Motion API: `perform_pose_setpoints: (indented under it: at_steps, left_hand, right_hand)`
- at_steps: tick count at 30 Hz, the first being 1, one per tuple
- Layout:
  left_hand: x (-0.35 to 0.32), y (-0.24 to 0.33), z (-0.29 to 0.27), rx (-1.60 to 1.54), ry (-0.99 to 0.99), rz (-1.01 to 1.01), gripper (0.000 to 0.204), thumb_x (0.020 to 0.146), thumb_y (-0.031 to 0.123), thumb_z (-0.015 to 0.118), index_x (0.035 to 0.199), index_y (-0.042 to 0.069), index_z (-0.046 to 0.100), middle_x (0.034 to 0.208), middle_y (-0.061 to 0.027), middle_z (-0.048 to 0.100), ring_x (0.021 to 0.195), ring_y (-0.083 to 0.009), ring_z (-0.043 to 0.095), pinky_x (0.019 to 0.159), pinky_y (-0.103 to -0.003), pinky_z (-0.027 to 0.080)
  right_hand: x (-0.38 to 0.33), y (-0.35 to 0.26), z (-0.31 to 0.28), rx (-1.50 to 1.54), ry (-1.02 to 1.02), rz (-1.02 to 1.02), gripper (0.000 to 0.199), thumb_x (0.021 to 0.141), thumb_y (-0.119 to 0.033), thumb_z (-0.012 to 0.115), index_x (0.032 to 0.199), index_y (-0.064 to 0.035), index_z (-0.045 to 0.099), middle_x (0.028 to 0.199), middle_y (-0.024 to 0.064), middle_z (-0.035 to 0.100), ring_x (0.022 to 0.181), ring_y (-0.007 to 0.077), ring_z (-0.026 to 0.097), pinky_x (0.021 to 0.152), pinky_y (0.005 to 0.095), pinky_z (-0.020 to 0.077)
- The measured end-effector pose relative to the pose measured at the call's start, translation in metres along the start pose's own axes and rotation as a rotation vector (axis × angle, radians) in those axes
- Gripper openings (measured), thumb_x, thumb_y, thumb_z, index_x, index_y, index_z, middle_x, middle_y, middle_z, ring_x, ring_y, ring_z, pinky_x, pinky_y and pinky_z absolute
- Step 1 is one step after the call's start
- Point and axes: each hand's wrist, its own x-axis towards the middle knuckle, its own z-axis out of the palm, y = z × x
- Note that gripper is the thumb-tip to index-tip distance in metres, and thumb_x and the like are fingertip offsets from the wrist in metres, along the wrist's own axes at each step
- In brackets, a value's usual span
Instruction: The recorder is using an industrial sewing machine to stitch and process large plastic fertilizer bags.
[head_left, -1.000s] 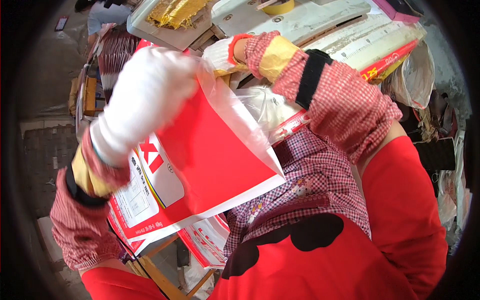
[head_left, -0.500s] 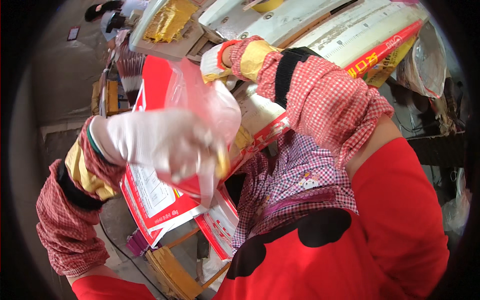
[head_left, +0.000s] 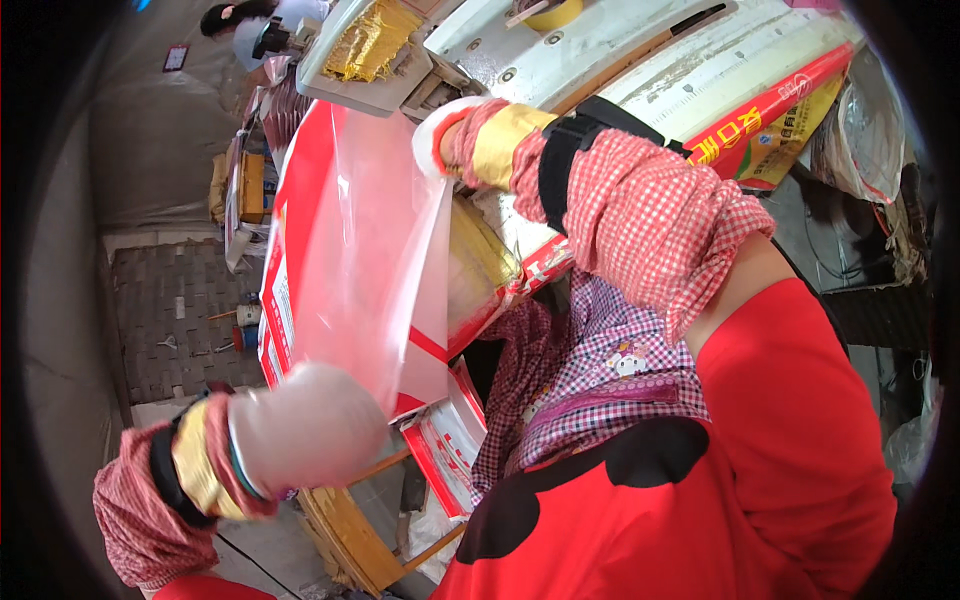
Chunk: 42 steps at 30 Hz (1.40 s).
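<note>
A red and white printed bag (head_left: 300,180) stands in front of me, with a clear plastic film (head_left: 385,260) spread over it. My left hand (head_left: 310,425), in a white glove, is at the film's lower left edge. Motion smears its fingers, so its hold on the film does not show clearly. Up by the film's top right corner is my right hand (head_left: 440,138), in a white glove with an orange cuff. Its fingers are hidden behind the cuff and sleeve.
A white machine table (head_left: 640,100) with a ruler scale lies beyond my right arm, yellow tape (head_left: 555,14) on it. Another printed bag (head_left: 790,120) hangs at its edge. A wooden stool (head_left: 350,535) stands below left. Another person (head_left: 250,30) is at the far left.
My left hand has moved down and left, away from the right hand. The plastic film, bunched before, is now stretched out across the printed bag. My right hand has barely moved.
</note>
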Motion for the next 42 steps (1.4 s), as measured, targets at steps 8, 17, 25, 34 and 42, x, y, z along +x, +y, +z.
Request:
perform_pose_setpoints:
  at_steps: [8, 17, 25, 34, 42]
  left_hand:
    - [0.072, 0.033, -0.018, 0.011, 0.544, 0.404, 0.007, 0.063, 0.015, 0.066, 0.063, 0.008, 0.066, 0.058, -0.0085, 0.061, 0.058, -0.0277, 0.064, 0.048, -0.037, 0.048]
    - [0.077, 0.023, 0.009, 0.011, 0.801, 0.369, 0.006, 0.062, 0.014, 0.065, 0.064, 0.008, 0.064, 0.059, -0.0090, 0.059, 0.057, -0.0289, 0.062, 0.047, -0.039, 0.049]
    - [0.073, 0.034, 0.001, -0.033, 0.797, 0.346, 0.007, 0.066, 0.014, 0.062, 0.065, 0.007, 0.063, 0.061, -0.0100, 0.060, 0.058, -0.0282, 0.064, 0.047, -0.039, 0.050]
    - [0.070, -0.019, -0.056, 0.012, 0.517, -0.053, 0.039, 0.080, 0.045, 0.062, 0.075, 0.008, 0.070, 0.068, -0.0121, 0.063, 0.070, -0.0326, 0.064, 0.064, -0.041, 0.051]
    - [0.028, -0.012, -0.027, 0.071, 0.333, 0.012, 0.022, 0.074, 0.032, 0.068, 0.071, 0.010, 0.069, 0.064, -0.0061, 0.062, 0.061, -0.0282, 0.063, 0.055, -0.041, 0.048]
  right_hand:
    - [-0.151, -0.099, 0.000, 0.160, 0.029, -0.541, 0.021, 0.077, -0.021, 0.060, 0.087, -0.0063, 0.071, 0.084, 0.0153, 0.069, 0.077, 0.0303, 0.067, 0.070, 0.0401, 0.0534]
    - [-0.127, -0.062, -0.046, 0.468, 0.259, 0.328, 0.044, 0.083, -0.036, 0.059, 0.112, -0.0027, 0.060, 0.098, 0.0204, 0.067, 0.086, 0.0370, 0.067, 0.078, 0.0430, 0.0533]
    - [-0.070, -0.081, 0.020, 0.062, 0.261, 0.373, 0.029, 0.091, -0.026, 0.051, 0.101, -0.0058, 0.068, 0.090, 0.0122, 0.070, 0.079, 0.0302, 0.068, 0.072, 0.0390, 0.0543]
    - [-0.088, -0.075, -0.001, 0.271, -0.545, 0.039, 0.046, 0.068, -0.035, 0.078, 0.109, -0.0157, 0.070, 0.117, 0.0054, 0.065, 0.106, 0.0256, 0.062, 0.079, 0.0478, 0.0520]
    - [-0.074, -0.083, 0.024, -0.069, 0.109, 0.278, 0.037, 0.081, -0.019, 0.061, 0.108, 0.0063, 0.062, 0.078, 0.0073, 0.069, 0.070, 0.0221, 0.065, 0.056, 0.0398, 0.0499]
